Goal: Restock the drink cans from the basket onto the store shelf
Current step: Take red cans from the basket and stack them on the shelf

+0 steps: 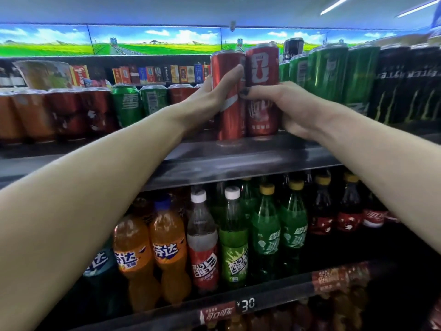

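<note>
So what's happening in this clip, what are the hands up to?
A person is stocking cans. The left hand grips a tall red cola can and the right hand grips another red can beside it, both upright at the front of the upper shelf, next to green cans.

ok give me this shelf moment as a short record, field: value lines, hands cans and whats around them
left hand: grips left red can
right hand: grips right red can
cans: upright, side by side, at the front of the shelf
right of cans: green cans, then black cans
shelf below: orange soda bottles, green bottles
basket: not in view
</note>
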A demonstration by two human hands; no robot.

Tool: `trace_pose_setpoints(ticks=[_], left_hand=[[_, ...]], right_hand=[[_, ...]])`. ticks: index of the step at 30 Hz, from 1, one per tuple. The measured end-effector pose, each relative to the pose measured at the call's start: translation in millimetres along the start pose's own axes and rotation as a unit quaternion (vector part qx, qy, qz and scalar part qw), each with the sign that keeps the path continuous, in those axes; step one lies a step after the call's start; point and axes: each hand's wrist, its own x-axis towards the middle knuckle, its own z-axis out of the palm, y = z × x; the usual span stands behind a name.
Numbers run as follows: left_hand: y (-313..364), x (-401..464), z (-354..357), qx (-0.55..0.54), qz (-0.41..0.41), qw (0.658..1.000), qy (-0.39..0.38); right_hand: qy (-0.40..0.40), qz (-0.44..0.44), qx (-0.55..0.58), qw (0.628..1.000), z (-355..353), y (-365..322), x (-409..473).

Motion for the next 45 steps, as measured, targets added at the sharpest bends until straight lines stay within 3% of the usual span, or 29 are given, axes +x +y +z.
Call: trace_pose_setpoints(ticks=[2,8,11,14,16,17,19,22,26,37,43,45], left_hand=[[9,10,3,-0.065,-0.086,0.994,0.030],[-6,28,-3,-0.021,-0.047,0.997,0.053],[-13,30,-5,0.007,-0.068,0.992,0.103],[-21,34,-7,0.080,-0.078,0.985,0.129],[-13,28,-5,0.083,-0.077,0.986,0.122],[-8,25,-3,0.082,-0.075,0.988,0.107],[-2,20,0,0.079,-0.073,0.991,0.079],[3,16,1,0.080,-0.081,0.989,0.091],[4,15,3,0.074,-0.097,0.987,0.103],[-2,17,3,0.047,-0.112,0.992,0.046],[-4,20,2,0.041,-0.118,0.991,0.039],[-4,19,2,0.042,-0.119,0.991,0.042]], right_hand=[[0.009,-0.002,-0.018,1.000,-1,-1,-1],[0.063,-0.026,-0.056,0.996,5,-4,0],[0.147,-0.043,-0.174,0.973,10,-10,-4],[0.250,-0.059,-0.395,0.882,18,-17,-24],[0.288,-0.132,-0.511,0.799,26,-19,-43],[0.290,-0.163,-0.532,0.779,29,-17,-49],[0.263,-0.179,-0.516,0.796,30,-13,-54],[0.208,-0.117,-0.490,0.838,26,-10,-54],[0.192,-0.068,-0.490,0.848,26,-16,-44],[0.116,0.069,-0.502,0.854,25,-9,-18],[0.112,0.077,-0.499,0.856,21,-10,-5],[0.096,0.078,-0.475,0.871,19,-9,-3]])
